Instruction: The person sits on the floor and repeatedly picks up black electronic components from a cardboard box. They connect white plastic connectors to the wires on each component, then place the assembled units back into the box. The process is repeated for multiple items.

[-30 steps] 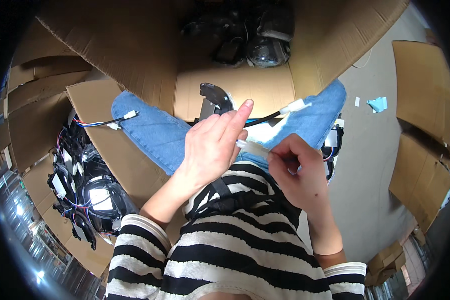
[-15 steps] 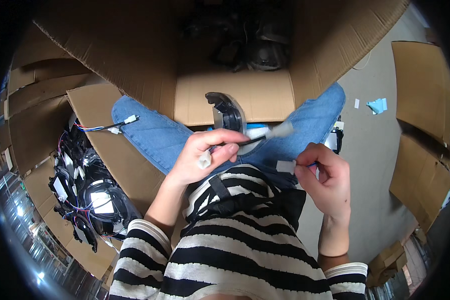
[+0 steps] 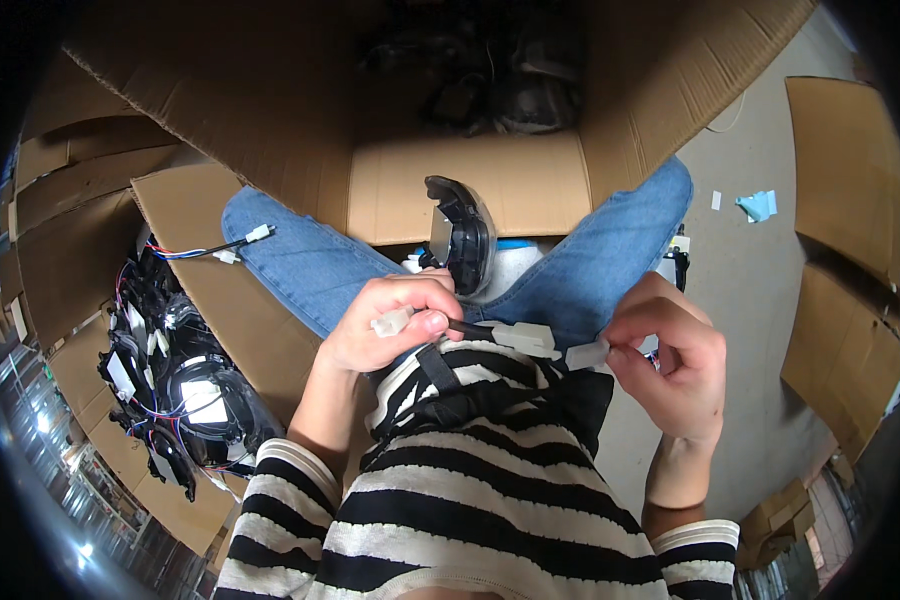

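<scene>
My left hand [image 3: 395, 318] is closed, pinching a black cable between thumb and fingers. A small white connector [image 3: 391, 322] sticks out on the left side of that hand. At the cable's other end, a larger white connector [image 3: 523, 338] points right. My right hand [image 3: 668, 355] pinches a whitish plug connector [image 3: 587, 355], its tip close to the larger one; whether they touch I cannot tell. Behind my left hand, between my legs, a black lamp unit [image 3: 465, 240] with a clear curved cover stands upright.
A large open cardboard box [image 3: 470, 185] with dark units inside stands ahead. At left, several black lamp units with wires [image 3: 195, 400] lie beside a cardboard flap [image 3: 260, 320]. A loose cable with white plugs [image 3: 258, 234] rests near my left knee. Blue scrap [image 3: 758, 206] lies on the floor.
The larger connector on the left hand's cable has swung down and to the right. My right hand has shifted slightly right and down, bringing both connectors end to end. The lamp unit looks more upright.
</scene>
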Demonstrator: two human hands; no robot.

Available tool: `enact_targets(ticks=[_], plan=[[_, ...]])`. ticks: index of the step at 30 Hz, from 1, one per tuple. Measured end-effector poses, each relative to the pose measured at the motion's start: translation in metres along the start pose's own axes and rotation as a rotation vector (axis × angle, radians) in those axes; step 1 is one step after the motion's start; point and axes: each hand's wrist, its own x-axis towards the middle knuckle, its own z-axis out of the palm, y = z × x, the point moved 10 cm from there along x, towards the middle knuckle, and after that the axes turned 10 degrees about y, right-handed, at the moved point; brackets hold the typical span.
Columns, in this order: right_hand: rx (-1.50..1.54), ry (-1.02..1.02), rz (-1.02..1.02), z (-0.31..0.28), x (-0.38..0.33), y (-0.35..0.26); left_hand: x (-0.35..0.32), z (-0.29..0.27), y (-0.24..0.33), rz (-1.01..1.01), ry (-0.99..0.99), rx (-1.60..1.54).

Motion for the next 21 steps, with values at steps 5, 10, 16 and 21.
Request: enact_targets(ticks=[5,10,16,21], plan=[[0.014,-0.027,0.005,0.004,0.000,0.000,-0.001,0.002,-0.006,-0.058,0.002,-0.138],[-0.016,-0.050,0.017,0.010,-0.002,-0.003,-0.003,0.003,-0.007,-0.062,-0.019,-0.123],[-0.234,0.022,0.078,0.008,-0.002,0.005,0.000,0.008,-0.012,-0.148,-0.010,-0.156],[-0.123,0.028,0.072,0.005,-0.001,0.010,0.006,0.003,-0.008,-0.113,0.034,-0.174]])
